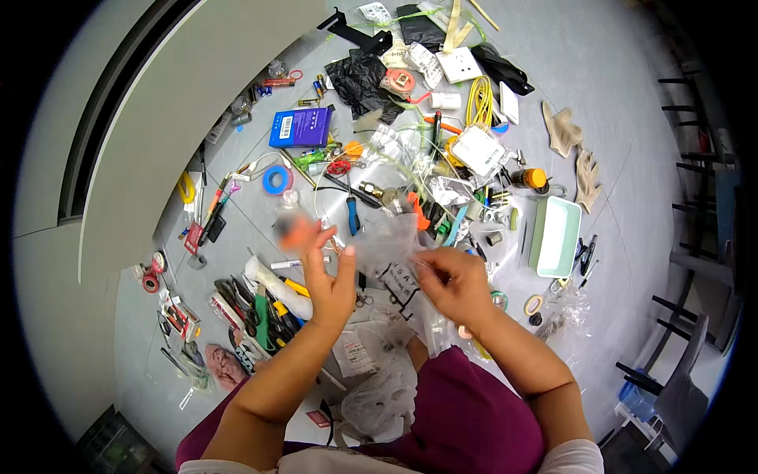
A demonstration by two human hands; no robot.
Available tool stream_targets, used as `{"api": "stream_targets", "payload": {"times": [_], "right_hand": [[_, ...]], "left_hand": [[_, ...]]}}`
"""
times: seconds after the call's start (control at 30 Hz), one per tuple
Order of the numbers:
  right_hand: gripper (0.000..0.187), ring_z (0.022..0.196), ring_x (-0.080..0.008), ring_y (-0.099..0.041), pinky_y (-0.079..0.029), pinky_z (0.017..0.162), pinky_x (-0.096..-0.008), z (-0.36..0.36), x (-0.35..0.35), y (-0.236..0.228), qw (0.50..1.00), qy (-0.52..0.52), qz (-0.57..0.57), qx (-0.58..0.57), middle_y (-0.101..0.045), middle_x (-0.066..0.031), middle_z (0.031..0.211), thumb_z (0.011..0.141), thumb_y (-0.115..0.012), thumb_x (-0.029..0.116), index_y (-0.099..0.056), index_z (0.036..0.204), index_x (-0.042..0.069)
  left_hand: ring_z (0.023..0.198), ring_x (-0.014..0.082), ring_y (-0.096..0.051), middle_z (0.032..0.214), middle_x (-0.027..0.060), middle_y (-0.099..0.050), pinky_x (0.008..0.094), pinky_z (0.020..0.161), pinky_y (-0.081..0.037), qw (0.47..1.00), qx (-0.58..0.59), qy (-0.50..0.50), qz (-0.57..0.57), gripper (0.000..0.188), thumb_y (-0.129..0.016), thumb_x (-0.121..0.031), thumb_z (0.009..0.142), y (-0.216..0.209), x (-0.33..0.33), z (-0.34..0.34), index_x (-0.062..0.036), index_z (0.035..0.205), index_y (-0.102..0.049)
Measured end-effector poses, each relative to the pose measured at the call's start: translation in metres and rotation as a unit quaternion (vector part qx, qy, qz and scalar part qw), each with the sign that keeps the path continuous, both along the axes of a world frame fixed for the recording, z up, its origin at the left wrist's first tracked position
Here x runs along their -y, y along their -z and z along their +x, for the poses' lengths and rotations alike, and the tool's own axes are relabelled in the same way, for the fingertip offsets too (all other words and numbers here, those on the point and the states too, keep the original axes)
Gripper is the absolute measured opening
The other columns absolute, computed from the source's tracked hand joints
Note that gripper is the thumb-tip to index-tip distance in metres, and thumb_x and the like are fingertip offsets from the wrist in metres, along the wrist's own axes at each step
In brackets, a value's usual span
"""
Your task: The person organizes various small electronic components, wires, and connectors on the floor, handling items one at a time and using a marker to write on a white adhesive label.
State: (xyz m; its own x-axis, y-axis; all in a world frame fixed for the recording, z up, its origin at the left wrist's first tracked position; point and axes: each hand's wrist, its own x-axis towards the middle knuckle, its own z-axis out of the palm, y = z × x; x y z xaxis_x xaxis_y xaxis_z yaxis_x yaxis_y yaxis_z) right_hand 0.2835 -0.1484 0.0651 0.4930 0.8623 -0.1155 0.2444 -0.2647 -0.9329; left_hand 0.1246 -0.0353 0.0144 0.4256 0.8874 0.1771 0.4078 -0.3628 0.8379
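My left hand and my right hand are raised over the grey floor, each pinching an edge of a clear plastic bag stretched between them. The left fingers are partly spread, with the thumb and forefinger on the bag's left edge. A small orange object, blurred, shows just beyond the left fingertips; whether the hand holds it I cannot tell. Under the hands lie more clear bags and a card with black parts.
Tools and small parts litter the floor: a blue box, blue tape roll, blue-handled pliers, yellow cable coil, mint green tray, work gloves, pliers and cutters. A grey wall base runs left; chairs stand right.
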Motion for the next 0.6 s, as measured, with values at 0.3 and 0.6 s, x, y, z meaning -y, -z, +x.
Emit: {"api": "stream_targets", "payload": {"times": [0.3,0.6], "right_hand": [[0.014,0.052,-0.0207,-0.055,-0.043,0.048,-0.03,-0.025,0.002,0.015,0.982,-0.169,0.019,0.077,-0.058,-0.01,0.066,0.076,-0.066,0.013,-0.067,0.085,0.003],[0.037,0.071,-0.0257,-0.061,-0.048,0.062,-0.0367,0.008,-0.01,0.077,0.985,-0.038,-0.138,0.099,-0.061,-0.0124,0.082,0.08,-0.064,0.033,-0.058,0.106,0.007]], "left_hand": [[0.069,0.0164,-0.058,0.082,0.0098,-0.059,0.0274,0.059,-0.047,0.888,-0.151,0.075,-0.427,0.054,-0.07,-0.02,0.064,0.011,-0.004,0.02,0.0039,0.107,-0.049],[0.058,0.0077,-0.049,0.071,0.0018,-0.054,0.0221,0.054,-0.042,0.923,-0.074,0.006,-0.377,0.036,-0.063,-0.002,0.068,0.03,0.008,-0.011,-0.0006,0.101,-0.051]]}}
